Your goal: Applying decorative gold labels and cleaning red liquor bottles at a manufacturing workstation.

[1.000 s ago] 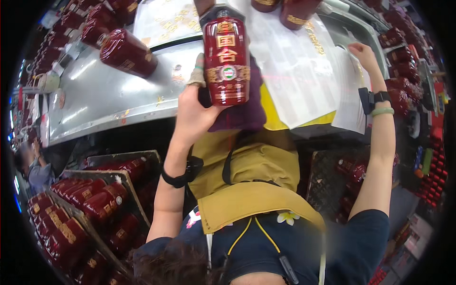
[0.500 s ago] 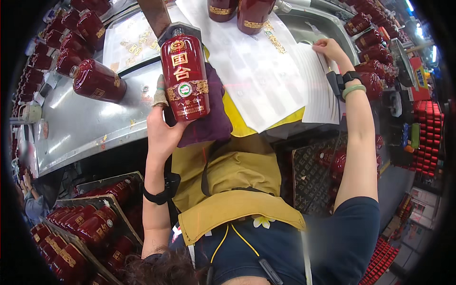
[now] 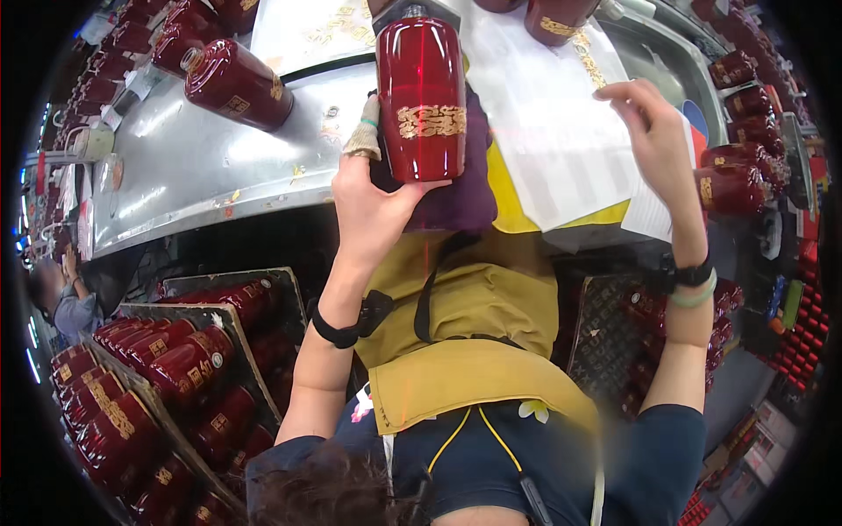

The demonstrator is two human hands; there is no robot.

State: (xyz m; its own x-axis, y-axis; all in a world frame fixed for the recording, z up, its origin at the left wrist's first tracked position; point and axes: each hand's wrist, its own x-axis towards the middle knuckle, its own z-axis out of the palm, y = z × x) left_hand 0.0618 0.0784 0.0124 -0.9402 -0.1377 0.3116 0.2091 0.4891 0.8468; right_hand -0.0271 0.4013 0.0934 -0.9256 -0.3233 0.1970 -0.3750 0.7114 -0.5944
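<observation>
My left hand grips a glossy dark red bottle low down, its thumb across the base and a cloth finger cover on one finger. The bottle lies with its base toward me. A gold patterned band crosses its upturned side, which is otherwise plain. Beneath it is a purple cloth. Above white sheets, my right hand has bent fingers drawn together near a strip of gold decals. Whatever its fingertips hold is too small to make out.
One red bottle stands on the metal tabletop at left; another is at the back. Crates of red bottles sit low at left. More bottles line the right. A person works at far left.
The bottle has been turned, so its lettered side no longer faces up. My right hand has left the lined sheet at right and is raised over the white sheets. The view has shifted.
</observation>
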